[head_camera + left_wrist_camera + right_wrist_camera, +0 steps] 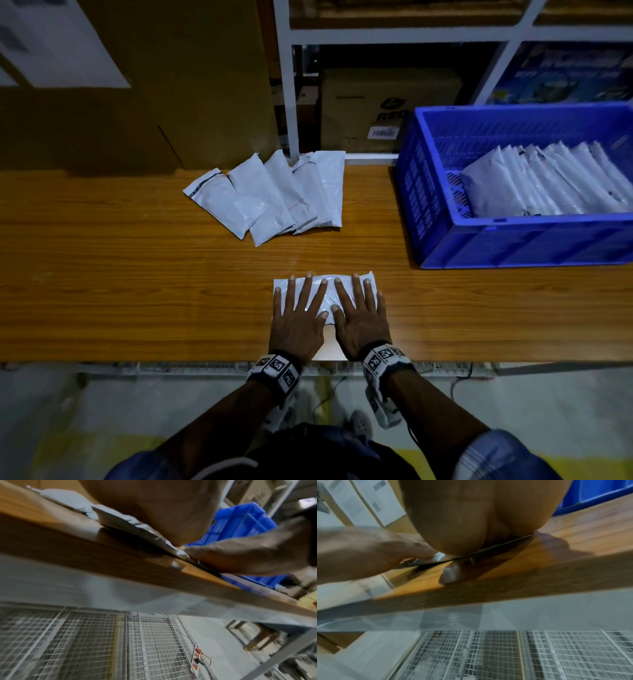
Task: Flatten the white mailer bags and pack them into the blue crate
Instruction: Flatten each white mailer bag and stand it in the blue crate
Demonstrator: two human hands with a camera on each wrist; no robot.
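A white mailer bag (329, 297) lies on the wooden table (137, 274) near its front edge. My left hand (298, 308) and right hand (358, 308) press flat on it side by side, fingers spread and straight. In the left wrist view the bag (123, 520) shows under my left palm (154, 507), with my right hand (248, 555) beside it. In the right wrist view my right palm (471, 520) bears down on the thin bag edge (496, 547). Several white mailer bags (274, 195) lie fanned out further back. The blue crate (513, 240) at the right holds several packed bags (548, 181).
A large cardboard box (154, 85) stands behind the table at the left. A white metal rack (287, 85) with a carton (387, 106) stands behind the loose bags. A wire mesh shelf (102, 642) and a power strip (197, 658) sit below the table.
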